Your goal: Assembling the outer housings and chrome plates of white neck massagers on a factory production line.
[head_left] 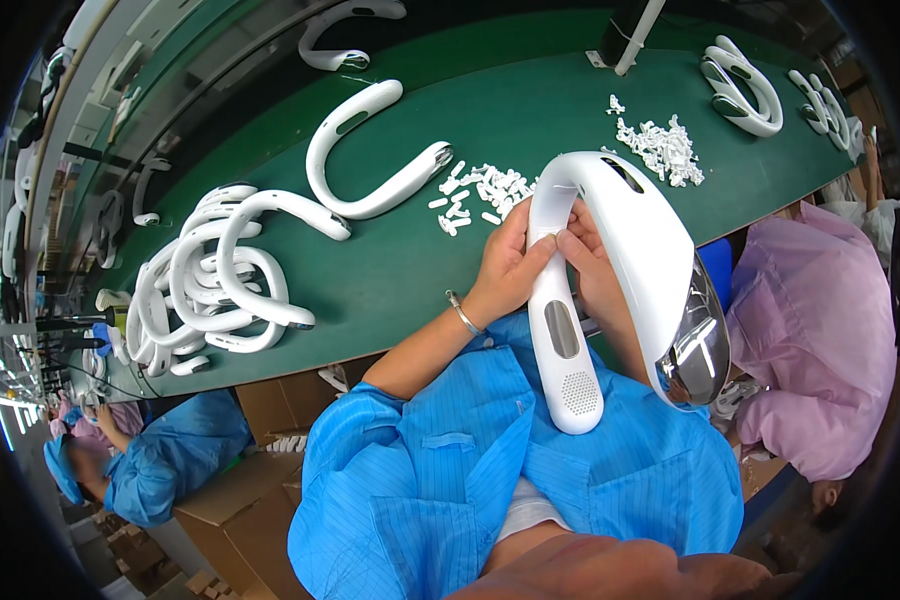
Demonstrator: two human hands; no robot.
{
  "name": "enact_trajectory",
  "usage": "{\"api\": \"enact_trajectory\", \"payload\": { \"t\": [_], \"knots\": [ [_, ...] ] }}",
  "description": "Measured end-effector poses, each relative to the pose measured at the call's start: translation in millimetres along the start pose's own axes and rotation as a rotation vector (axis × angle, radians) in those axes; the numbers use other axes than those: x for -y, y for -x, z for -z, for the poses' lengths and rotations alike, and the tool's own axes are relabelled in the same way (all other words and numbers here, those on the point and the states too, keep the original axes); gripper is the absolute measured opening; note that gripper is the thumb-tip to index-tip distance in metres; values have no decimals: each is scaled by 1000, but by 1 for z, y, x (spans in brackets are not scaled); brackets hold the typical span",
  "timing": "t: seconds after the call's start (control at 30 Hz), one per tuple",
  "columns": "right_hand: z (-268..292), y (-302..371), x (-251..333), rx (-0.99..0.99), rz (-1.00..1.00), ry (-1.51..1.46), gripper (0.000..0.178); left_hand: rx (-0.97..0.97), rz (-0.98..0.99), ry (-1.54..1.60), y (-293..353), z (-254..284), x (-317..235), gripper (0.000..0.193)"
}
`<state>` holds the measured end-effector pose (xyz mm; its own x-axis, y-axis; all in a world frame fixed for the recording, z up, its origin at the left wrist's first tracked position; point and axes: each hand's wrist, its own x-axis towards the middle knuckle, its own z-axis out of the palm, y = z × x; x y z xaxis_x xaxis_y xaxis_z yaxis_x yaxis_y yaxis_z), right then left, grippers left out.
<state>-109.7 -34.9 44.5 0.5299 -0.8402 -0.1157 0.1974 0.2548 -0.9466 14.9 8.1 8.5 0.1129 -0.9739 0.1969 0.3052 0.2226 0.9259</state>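
Note:
A white U-shaped neckband device [630, 240], with a shiny chrome cap on one end and an oval grey inset and a dotted patch near the other, is held up in front of my chest. My left hand [513, 262] closes round its thinner arm near the bend, thumb pressed on the inner face. From the other side my right hand [592, 262] grips the same stretch, its thumb tip beside the left one; the band partly hides its fingers. Just beyond my left hand lies a pile of small white plastic pieces [500, 188] on the green table [390, 290].
A heap of similar white neckbands [210, 270] lies at the left, with a single neckband [370, 205] nearer the middle. Farther right are a second pile of small pieces [665, 150] and more neckbands [745, 90]. A co-worker in pink [810, 330] is close at the right; cardboard boxes [240, 510] stand lower left.

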Motion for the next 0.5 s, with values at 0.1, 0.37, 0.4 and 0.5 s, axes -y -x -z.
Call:
{"api": "enact_trajectory", "payload": {
  "t": [0.1, 0.37, 0.4, 0.5],
  "knots": [
    [9, 0, -21, -14, 34, -98, 49, -29, 35, 40, 0, -6, -1, 48],
    [1, 3, -22, -127, 83, -21, 45, -48, 12, -14, 0, -9, 6, 48],
    [2, 2, -24, -138, 98, 28, 43, -31, 8, -15, -1, -9, 5, 46],
    [9, 2, -28, -151, 96, 35, 42, -49, 50, -23, -3, -7, 10, 43]
  ]
}}
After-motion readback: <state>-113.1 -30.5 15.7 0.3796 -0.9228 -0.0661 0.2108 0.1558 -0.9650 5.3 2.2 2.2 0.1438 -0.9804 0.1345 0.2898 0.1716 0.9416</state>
